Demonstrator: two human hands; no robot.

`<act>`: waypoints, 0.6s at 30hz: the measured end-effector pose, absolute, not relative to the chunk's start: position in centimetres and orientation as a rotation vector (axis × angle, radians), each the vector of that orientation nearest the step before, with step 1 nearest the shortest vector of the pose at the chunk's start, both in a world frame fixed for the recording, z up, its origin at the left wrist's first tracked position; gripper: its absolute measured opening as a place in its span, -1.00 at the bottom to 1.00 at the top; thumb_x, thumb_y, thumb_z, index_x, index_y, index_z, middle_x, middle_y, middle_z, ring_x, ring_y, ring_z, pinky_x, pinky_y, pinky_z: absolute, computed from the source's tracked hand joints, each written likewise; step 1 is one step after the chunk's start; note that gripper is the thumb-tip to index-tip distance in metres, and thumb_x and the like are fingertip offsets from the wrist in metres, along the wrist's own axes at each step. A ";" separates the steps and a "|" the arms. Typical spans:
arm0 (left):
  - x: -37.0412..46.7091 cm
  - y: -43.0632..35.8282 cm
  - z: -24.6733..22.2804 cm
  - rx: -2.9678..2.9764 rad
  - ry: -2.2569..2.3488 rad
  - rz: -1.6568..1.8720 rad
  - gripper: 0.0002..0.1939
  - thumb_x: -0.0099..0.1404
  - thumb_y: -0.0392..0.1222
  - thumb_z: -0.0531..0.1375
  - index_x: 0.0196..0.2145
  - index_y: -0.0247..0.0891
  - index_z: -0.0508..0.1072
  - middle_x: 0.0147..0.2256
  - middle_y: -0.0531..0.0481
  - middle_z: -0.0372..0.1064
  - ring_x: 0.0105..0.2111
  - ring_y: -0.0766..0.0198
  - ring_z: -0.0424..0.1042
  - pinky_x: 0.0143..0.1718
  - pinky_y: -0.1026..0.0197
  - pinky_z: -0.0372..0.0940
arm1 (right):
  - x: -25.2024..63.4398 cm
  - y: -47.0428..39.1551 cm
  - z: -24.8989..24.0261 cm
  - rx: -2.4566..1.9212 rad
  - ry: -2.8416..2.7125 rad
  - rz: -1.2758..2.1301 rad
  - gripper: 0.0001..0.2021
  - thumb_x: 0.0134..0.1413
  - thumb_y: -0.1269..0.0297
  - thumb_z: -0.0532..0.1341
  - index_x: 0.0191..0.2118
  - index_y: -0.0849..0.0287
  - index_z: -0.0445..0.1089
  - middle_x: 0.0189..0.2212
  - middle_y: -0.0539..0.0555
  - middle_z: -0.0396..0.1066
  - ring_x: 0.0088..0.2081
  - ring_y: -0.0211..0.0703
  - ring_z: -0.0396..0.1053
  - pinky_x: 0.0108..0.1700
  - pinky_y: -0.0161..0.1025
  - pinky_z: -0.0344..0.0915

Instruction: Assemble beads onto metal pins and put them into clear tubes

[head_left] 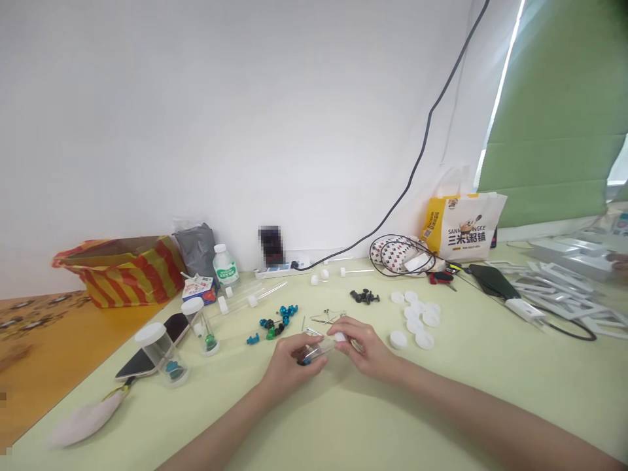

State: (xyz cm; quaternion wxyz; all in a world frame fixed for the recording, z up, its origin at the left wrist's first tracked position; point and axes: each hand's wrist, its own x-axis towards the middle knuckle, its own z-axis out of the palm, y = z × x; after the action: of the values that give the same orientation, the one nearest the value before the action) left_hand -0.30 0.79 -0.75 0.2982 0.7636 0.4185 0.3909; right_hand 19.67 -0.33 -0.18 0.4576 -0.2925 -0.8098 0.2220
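Note:
My left hand (290, 361) is wrapped round a clear plastic tube (318, 350) that lies tilted, with something small and blue at its lower end. At the tube's other end, my right hand (366, 345) pinches a white cap (339, 337). Whether the cap is seated on the tube I cannot tell. Just behind my hands lie thin metal pieces (326, 317). Small blue, green and black parts (279, 319) are scattered to the left, and a pile of black parts (364, 296) sits farther back. Several round white caps (415, 324) lie to the right.
Two capped clear jars (156, 350) with small parts inside stand at left beside a phone (137, 361). Thin capped tubes (250, 294) and a bottle (226, 267) are behind. A power strip (279, 269), paper bag (464, 229), cables and white frames (559, 281) line the back and right.

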 end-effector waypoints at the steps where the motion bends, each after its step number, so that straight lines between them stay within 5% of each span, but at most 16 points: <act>1: -0.3 0.8 -0.8 2.022 1.116 1.042 -0.72 -0.03 -0.15 0.26 -0.32 -0.31 0.50 -0.48 -0.05 0.43 -0.60 0.38 0.24 -0.60 0.33 0.15 | 19.6 -0.3 -0.2 -0.725 -1.995 0.539 -0.78 0.15 0.28 0.04 -0.10 0.13 0.31 -0.28 0.12 0.32 -0.30 -0.19 0.29 -0.27 -0.25 0.25; 14: 0.2 0.5 0.2 1.961 1.039 0.908 -0.72 0.11 -0.08 0.18 -0.23 -0.25 0.38 -0.40 0.00 0.35 -0.48 0.34 0.28 -0.48 0.32 0.19 | 19.6 -0.5 0.3 -0.704 -1.958 0.490 -0.77 0.19 0.28 -0.02 -0.09 0.14 0.28 -0.23 0.15 0.29 -0.22 -0.16 0.26 -0.28 -0.26 0.27; 18: 0.3 0.0 0.5 1.938 0.948 0.902 -0.54 0.18 -0.10 0.12 0.04 -0.15 0.17 -0.35 0.00 0.32 -0.46 0.35 0.27 -0.45 0.31 0.21 | 19.5 -0.1 -0.3 -0.775 -1.808 0.617 -0.72 0.14 0.21 0.07 -0.02 0.11 0.18 -0.21 0.11 0.28 -0.37 -0.27 0.25 -0.35 -0.31 0.26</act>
State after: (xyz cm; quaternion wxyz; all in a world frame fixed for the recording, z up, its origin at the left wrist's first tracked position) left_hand 0.35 0.04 0.47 0.3909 0.7628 0.3731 0.3551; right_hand 19.52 -0.14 -0.30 0.5141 -0.3224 -0.7522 0.2567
